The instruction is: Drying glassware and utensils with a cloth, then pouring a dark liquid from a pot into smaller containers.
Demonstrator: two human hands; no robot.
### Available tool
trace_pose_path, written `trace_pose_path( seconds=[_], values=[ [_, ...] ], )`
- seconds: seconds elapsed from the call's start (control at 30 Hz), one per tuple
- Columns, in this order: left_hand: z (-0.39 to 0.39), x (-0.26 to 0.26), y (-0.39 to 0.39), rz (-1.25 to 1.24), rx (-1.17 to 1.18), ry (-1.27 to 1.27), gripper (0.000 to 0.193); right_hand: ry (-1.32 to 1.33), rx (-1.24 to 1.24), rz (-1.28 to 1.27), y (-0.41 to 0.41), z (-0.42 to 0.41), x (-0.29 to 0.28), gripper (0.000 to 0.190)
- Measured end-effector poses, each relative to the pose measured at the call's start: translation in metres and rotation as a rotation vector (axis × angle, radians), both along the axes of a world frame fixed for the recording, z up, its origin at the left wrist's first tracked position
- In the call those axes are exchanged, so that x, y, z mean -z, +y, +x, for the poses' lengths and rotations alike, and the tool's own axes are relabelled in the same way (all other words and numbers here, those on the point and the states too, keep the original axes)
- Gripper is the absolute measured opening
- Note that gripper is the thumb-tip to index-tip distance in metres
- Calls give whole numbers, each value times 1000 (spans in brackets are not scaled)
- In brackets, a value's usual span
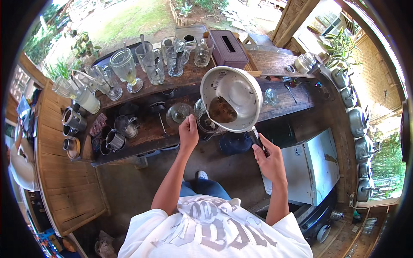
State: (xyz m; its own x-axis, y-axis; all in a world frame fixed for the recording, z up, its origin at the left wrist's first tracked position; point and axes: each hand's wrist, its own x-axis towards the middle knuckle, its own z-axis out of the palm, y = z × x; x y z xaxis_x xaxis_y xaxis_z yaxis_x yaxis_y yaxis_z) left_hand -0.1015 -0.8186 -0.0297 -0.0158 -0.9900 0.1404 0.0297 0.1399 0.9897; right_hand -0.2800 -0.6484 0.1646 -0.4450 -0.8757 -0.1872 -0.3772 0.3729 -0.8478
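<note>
My right hand [269, 156] grips the dark handle of a metal saucepan [246, 87]. The pan is tilted, with brown liquid [222, 110] and dark bits gathered at its lower left side. Its rim is over a glass vessel [206, 124] with dark contents, partly hidden by the pan. My left hand [189, 130] is closed beside this vessel, in front of a round glass piece [179, 113]; whether its fingers hold something thin, such as a handle, is unclear.
Used glass mugs [153, 69] and a stemmed glass [129, 69] line the raised wooden counter, beside a brown tissue box [227, 48]. Metal cups [115, 140] stand at the left. Kettles [357, 122] line the right side, beyond a white appliance [300, 167]. A blue water jug [235, 143] is below.
</note>
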Motion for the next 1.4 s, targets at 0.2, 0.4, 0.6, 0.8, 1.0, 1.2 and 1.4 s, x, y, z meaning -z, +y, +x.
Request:
trace_pose_path(
  seconds=[0.2,0.4,0.6,0.8,1.0,1.2,1.4],
  values=[
    [2,-8,1,7,-1,6,38,84,-11,7,-1,2,-4,45],
    [2,-16,2,15,-9,-28,38,207,-57,-16,-2,3,-4,44],
    [4,-16,2,15,-11,-20,38,218,-78,-20,-3,5,-11,43],
    [4,-15,0,26,-14,-18,39,227,-94,-28,-4,4,-8,43],
    [3,-20,0,-7,-15,-7,39,239,-105,-47,-3,5,-11,42],
    [5,-21,0,42,2,16,39,273,-164,-191,-3,5,-8,41],
    [9,-19,-3,5,-12,-18,40,380,-245,-320,-4,4,-6,43]
  ],
)
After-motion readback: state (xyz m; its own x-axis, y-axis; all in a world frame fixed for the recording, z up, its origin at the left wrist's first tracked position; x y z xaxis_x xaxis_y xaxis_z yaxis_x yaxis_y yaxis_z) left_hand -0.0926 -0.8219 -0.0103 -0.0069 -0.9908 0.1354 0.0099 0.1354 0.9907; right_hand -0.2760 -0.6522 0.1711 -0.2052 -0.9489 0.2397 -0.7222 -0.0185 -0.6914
